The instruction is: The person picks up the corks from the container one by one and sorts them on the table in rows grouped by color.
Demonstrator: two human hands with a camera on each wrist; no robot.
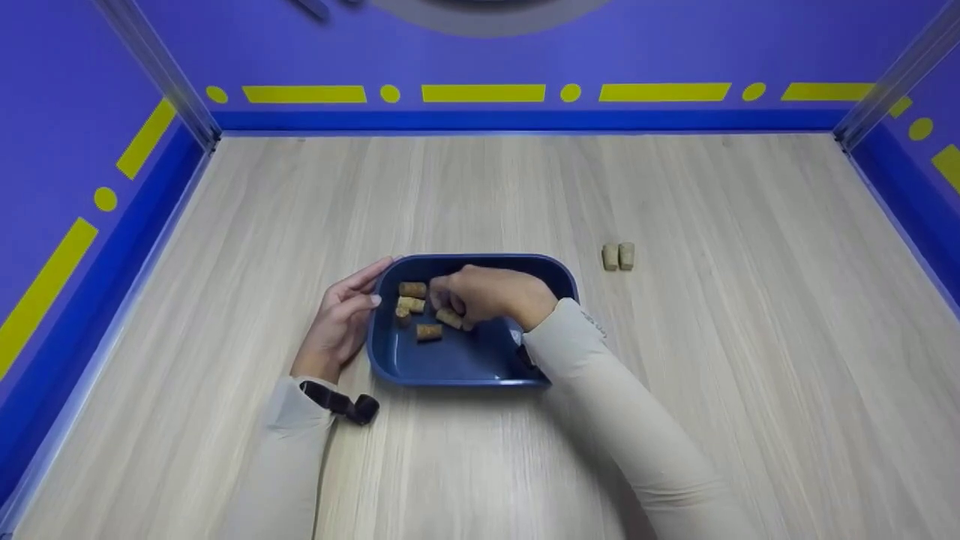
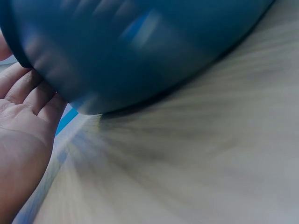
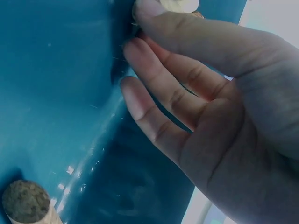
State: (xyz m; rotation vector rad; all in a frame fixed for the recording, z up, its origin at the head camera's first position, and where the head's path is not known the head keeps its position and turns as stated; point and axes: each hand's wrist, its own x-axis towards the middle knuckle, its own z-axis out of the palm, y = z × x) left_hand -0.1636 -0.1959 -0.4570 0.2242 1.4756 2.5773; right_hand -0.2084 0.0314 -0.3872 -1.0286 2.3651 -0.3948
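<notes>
A dark blue tub sits on the table with several corks in it. My left hand holds the tub's left side, thumb at the rim and fingers along the outer wall. In the left wrist view, the left hand's fingers lie against the tub wall. My right hand reaches inside, fingers bent, close to a pale cork. In the right wrist view, the right hand has its thumb tip against a cork at the top edge. The index finger is mostly hidden.
Other corks, including a brown cork, lie in the tub's left part. Two corks stand side by side on the wooden table, right of the tub. Purple-blue walls with yellow marks enclose the table's back and sides.
</notes>
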